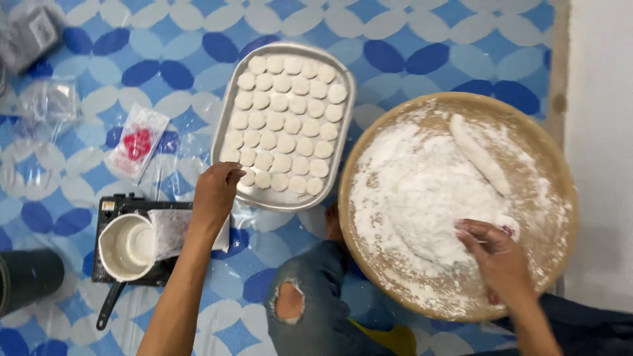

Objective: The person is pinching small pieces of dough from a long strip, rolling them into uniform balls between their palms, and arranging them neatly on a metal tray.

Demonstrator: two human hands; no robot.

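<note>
At the centre of the frame, the left hand (216,191) rests with fingers curled at the near left corner of a rectangular metal tray (227,112) filled with rows of small round white dough discs (283,122), its fingertips touching the lowest disc there. At lower right, the right hand (496,256), fingers bent and pinched on a small white dough piece (506,227), lies over the heap of white flour (422,191) in a round wooden bowl (554,165), where a long white dough roll (478,153) lies toward the upper right.
</note>
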